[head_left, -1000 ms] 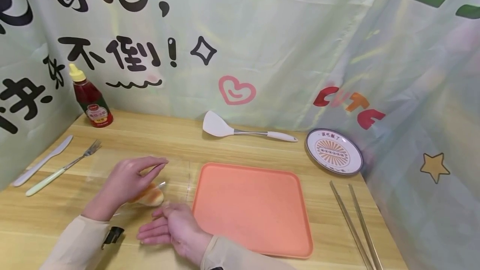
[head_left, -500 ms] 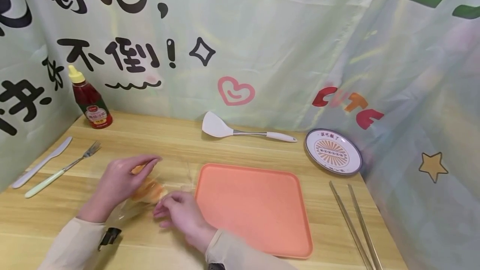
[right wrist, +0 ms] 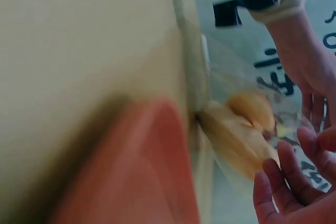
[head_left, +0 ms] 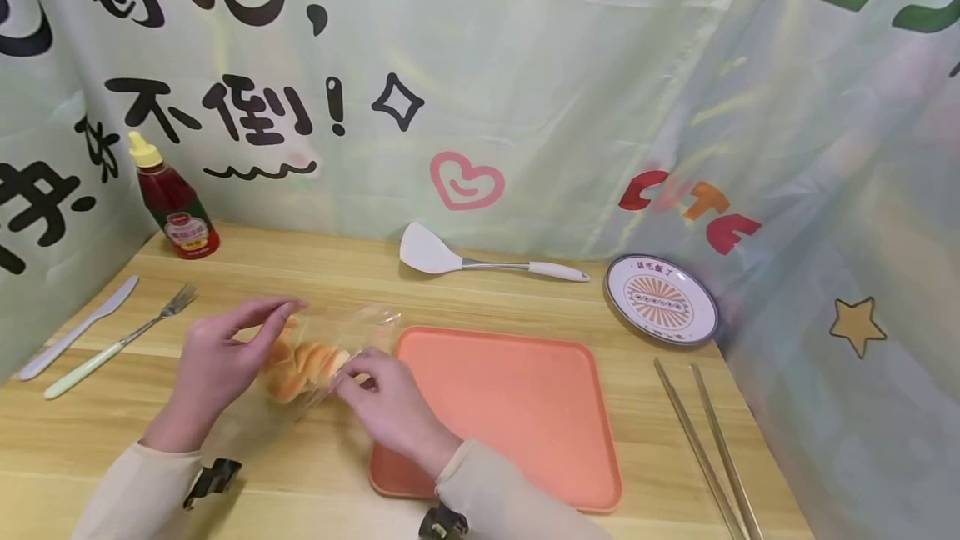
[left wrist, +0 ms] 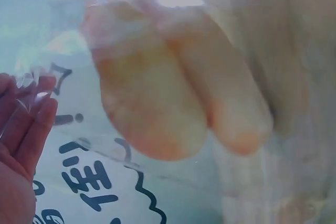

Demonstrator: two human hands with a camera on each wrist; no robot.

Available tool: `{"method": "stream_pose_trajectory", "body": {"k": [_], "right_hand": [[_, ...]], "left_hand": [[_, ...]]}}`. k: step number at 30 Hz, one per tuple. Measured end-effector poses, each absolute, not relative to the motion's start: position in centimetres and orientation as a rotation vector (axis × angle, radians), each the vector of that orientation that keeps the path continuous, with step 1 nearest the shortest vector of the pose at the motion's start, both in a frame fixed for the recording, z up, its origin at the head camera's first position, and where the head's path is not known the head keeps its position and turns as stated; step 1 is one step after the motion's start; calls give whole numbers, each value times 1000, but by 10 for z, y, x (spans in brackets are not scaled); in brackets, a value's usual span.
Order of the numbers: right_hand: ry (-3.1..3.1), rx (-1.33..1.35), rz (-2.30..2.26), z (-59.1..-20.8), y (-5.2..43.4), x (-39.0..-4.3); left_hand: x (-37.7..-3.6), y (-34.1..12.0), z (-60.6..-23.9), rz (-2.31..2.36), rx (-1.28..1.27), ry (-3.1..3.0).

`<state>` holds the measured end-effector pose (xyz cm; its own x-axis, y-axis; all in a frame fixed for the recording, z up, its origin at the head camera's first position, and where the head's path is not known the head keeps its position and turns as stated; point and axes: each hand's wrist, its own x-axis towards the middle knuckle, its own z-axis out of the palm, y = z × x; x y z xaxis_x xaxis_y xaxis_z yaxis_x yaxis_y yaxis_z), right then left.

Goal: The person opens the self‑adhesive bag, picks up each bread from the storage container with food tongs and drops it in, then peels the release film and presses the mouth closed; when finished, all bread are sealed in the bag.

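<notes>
Several golden bread rolls [head_left: 303, 365] lie inside a clear plastic bag [head_left: 378, 322], left of the pink tray [head_left: 517, 415]. My left hand [head_left: 225, 357] pinches the bag's film at its left side between thumb and fingers. On the other side my right hand [head_left: 397, 398] pinches the film over the tray's left edge. Two rolls [left wrist: 152, 93] fill the middle of the left wrist view, with glossy film at the left hand's fingertips [left wrist: 44, 108]. In the right wrist view, rolls [right wrist: 239, 135] show behind the right hand's fingers [right wrist: 286, 156].
A red sauce bottle [head_left: 176, 207] stands at the back left, above a knife [head_left: 78, 327] and fork [head_left: 123, 340]. A white spatula [head_left: 495, 261] lies along the back. To the right are a patterned plate [head_left: 662, 300] and two long metal chopsticks [head_left: 708, 440]. Printed cloth [head_left: 540, 107] surrounds the table.
My right hand has risen and moved right, from lying palm-up to pinching the bag. The bag and rolls are raised and show more between the hands. My left hand has shifted slightly left.
</notes>
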<state>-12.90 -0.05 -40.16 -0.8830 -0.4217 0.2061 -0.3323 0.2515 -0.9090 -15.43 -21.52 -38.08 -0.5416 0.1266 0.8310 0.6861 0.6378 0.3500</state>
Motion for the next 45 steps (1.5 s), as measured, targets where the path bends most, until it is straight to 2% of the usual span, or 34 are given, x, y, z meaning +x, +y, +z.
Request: {"method": "stream_pose_trajectory", "body": {"k": [10,27,38,42,45], "right_hand": [[2650,-922,-1700,-375,24,-140],[2485,-994,-2354,-339,65,-143],[2417,-991,-2611,-327,83,-133],[2405,-964,-2644,-327,88,-129],[2386,-954,-2667,-325,90,-127]], "left_hand": [[-138,-189,-350,-909,-610,-1870],[-113,-133,-312,-1004,-643,-1667],[-114,-132,-324,-1427,-904,-1682],[-120,-136,-333,-1741,-869,-1666],[-124,-136,-337,-1739,-816,-1837]]}}
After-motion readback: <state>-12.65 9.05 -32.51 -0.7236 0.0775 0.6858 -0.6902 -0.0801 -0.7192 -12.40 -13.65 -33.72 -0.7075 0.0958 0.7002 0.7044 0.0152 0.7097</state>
